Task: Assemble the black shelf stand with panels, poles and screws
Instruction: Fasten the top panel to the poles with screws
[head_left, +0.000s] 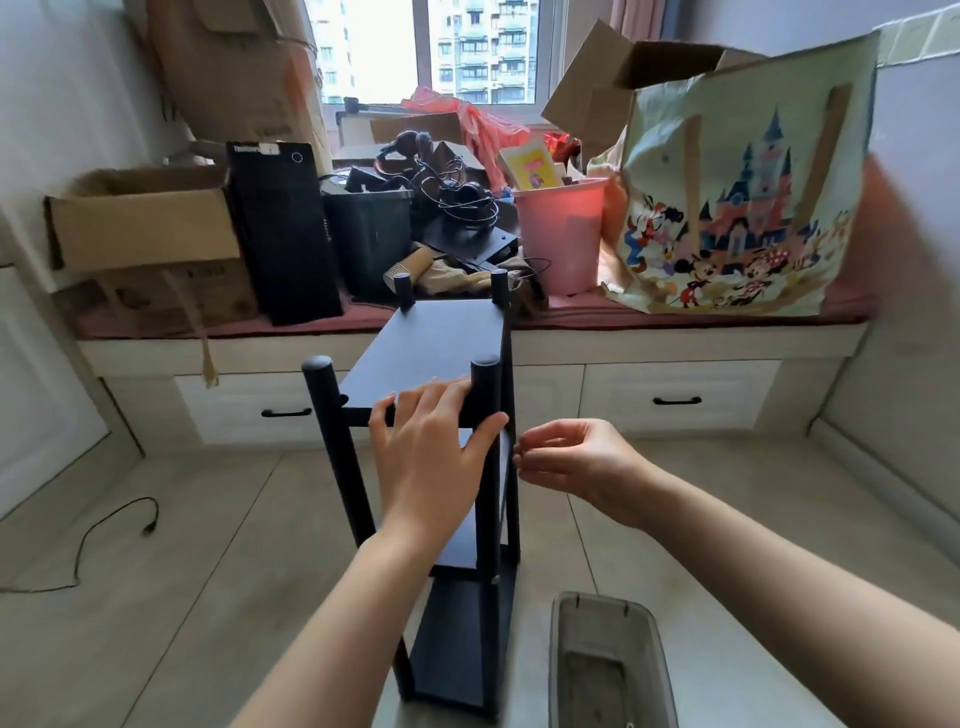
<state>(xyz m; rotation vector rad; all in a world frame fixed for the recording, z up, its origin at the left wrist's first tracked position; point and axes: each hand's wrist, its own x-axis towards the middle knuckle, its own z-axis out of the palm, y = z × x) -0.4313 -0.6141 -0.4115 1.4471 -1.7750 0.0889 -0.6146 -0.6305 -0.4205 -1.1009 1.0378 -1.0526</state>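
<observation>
Gripping shelf stand (436, 348), left hand (431, 457)

A long window bench with a red cushion (675, 314) is carrying clutter: an open brown cardboard box (143, 223), a tall black computer tower (283, 234), a dark square bin (371, 234), a tangle of black headphones and cables (447, 182), a pink plastic bucket (561, 234) and a large cartoon-castle tote bag (737, 208). A black cable (98, 535) is lying on the tiled floor, and a clear plastic container (608, 665) is sitting near the lower edge.
</observation>
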